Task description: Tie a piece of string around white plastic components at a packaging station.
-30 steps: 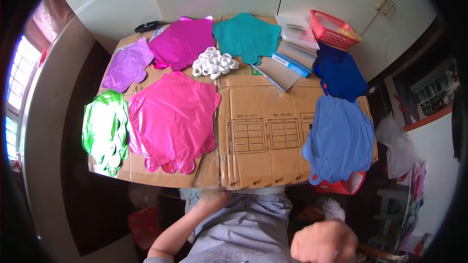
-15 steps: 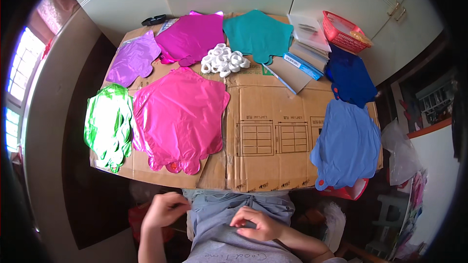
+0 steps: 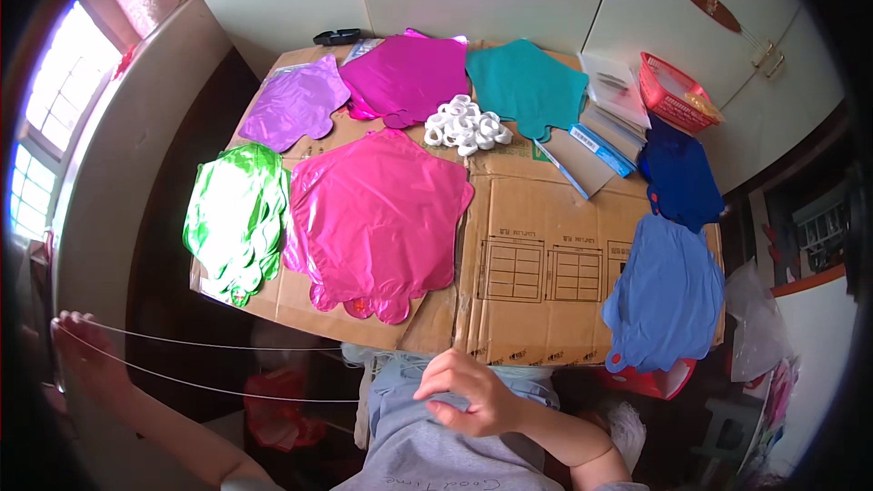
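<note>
My left hand is stretched far out to the left, past the table's edge, with thin white string caught in it. Two strands run from its fingers back toward my lap, where a bunch of pale string lies. My right hand hovers over my lap at the table's front edge, fingers loosely bent and thumb apart, with nothing visible in it. On the table, a stack of flat pink foil balloons lies nearest both hands. A heap of white rings sits behind it.
Flat foil balloons in green, lilac, magenta, teal, dark blue and light blue rest around the cardboard-covered table. A blue-and-white box and a red basket stand at the back right.
My left hand has swung from beside my lap far out to the left, drawing two strands of string. My right hand stays over my lap, slightly higher. The view has shifted.
</note>
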